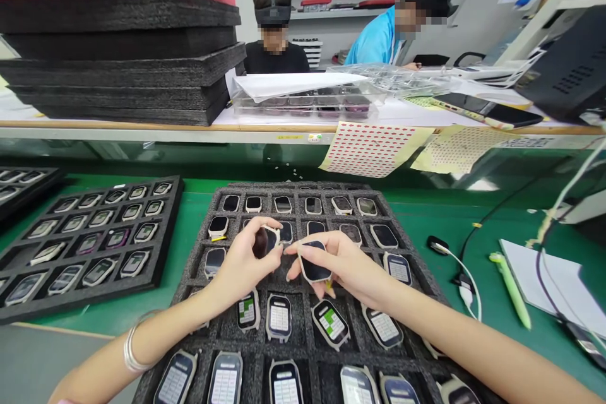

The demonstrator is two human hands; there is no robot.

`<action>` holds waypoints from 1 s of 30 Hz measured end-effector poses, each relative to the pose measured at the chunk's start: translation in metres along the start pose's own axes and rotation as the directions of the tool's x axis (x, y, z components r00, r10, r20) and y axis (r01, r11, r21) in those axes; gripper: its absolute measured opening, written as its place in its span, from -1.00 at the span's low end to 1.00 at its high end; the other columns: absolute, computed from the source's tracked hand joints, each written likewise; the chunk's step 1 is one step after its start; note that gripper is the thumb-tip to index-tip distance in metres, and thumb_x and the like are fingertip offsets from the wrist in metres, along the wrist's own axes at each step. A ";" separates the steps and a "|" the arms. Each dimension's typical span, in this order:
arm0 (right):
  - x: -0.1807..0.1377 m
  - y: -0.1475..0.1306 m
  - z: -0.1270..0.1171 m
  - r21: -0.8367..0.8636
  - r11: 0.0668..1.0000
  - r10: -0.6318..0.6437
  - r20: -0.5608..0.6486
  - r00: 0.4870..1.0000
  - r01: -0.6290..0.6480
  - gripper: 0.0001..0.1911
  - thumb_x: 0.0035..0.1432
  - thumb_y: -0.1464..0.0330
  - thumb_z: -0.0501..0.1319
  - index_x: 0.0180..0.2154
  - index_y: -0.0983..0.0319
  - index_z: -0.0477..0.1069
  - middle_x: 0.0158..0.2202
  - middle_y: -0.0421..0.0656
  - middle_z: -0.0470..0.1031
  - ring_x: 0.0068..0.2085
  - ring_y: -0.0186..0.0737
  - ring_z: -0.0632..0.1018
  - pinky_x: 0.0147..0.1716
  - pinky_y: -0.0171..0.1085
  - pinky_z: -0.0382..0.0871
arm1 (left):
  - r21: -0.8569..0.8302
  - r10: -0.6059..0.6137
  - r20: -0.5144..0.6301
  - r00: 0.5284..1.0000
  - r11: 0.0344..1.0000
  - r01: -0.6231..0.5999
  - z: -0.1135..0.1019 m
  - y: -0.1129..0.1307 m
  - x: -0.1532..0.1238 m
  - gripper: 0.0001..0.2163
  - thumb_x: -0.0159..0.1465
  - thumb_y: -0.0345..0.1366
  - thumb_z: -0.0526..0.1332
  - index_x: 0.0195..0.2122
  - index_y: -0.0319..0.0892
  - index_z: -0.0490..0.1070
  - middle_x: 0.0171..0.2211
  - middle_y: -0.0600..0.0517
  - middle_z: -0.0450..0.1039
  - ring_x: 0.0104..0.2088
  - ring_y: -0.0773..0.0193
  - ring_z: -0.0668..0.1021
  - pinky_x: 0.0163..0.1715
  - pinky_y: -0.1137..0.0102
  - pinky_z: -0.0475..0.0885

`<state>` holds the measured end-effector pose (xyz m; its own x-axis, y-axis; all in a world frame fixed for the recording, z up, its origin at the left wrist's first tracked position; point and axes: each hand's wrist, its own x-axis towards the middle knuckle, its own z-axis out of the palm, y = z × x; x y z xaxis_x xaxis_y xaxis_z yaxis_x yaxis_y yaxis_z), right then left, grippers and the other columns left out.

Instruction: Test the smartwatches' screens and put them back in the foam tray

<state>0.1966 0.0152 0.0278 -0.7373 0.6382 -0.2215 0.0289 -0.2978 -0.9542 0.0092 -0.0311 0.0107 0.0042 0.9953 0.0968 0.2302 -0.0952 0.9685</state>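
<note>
The left hand [250, 255], forearm [182, 320] slanting up from lower left, pinches a watch [271, 240] above the foam tray [195, 262] — its grip hides part of it. The right hand [343, 259], reaching in beside it, holds a second watch [315, 273], thumb [320, 257] across its dark screen. Lit watches [279, 317] in the tray show unreadable text.

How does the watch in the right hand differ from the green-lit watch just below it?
The held watch has a dark screen; the lower watch shows green and white blocks. The held watch is in the right hand; the lower watch lies in the foam tray. Both have pale, rounded frames.
</note>
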 end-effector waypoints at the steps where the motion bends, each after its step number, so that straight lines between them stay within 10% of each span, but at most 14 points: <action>1: -0.001 -0.001 0.000 -0.038 0.999 0.006 -0.018 1.000 -0.007 -0.59 0.14 0.12 0.25 -0.13 0.33 0.45 -0.33 -0.01 0.57 -0.65 -0.40 0.42 -0.74 -0.46 0.13 | 0.050 0.048 -0.044 0.998 0.998 -0.045 0.000 0.000 -0.001 -0.71 0.14 -0.37 0.19 -0.09 -0.15 0.27 -0.45 0.13 0.31 -0.49 0.36 0.38 -0.46 0.46 0.28; 8: -0.010 -0.007 -0.006 0.196 0.979 -0.074 0.058 0.996 0.061 -0.37 0.17 0.26 0.27 0.21 0.15 0.12 0.03 -0.01 0.38 -0.24 -0.27 0.50 -0.33 -0.31 0.37 | 0.141 0.110 -0.068 0.992 0.985 -0.100 0.000 -0.003 -0.003 -0.64 0.13 -0.42 0.17 -0.03 -0.13 0.24 -0.11 0.01 0.38 -0.12 0.17 0.44 -0.16 0.36 0.31; 19: -0.007 -0.002 -0.013 0.096 0.990 -0.112 0.138 0.984 0.099 -0.42 0.14 0.17 0.29 0.11 0.25 0.21 -0.21 0.02 0.51 -0.48 -0.30 0.52 -0.62 -0.42 0.35 | 0.085 0.052 -0.023 0.998 0.995 -0.050 0.003 -0.003 -0.008 -0.62 0.13 -0.41 0.14 0.00 -0.12 0.23 -0.16 0.03 0.41 -0.17 0.19 0.47 -0.17 0.35 0.33; 30: -0.005 0.004 -0.019 0.180 0.981 -0.103 0.152 0.983 0.075 -0.52 0.15 0.29 0.30 0.07 0.32 0.31 -0.17 0.07 0.51 -0.42 -0.25 0.53 -0.46 -0.30 0.41 | 0.070 0.010 0.052 0.999 0.997 -0.013 0.003 0.000 -0.013 -0.68 0.12 -0.43 0.13 -0.08 -0.10 0.24 -0.25 0.08 0.38 -0.25 0.24 0.43 -0.23 0.40 0.30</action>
<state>0.2126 0.0243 0.0214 -0.8305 0.5499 -0.0890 -0.1485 -0.3726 -0.9160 0.0116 -0.0442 0.0091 0.0566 0.9939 0.0942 0.2977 -0.1069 0.9487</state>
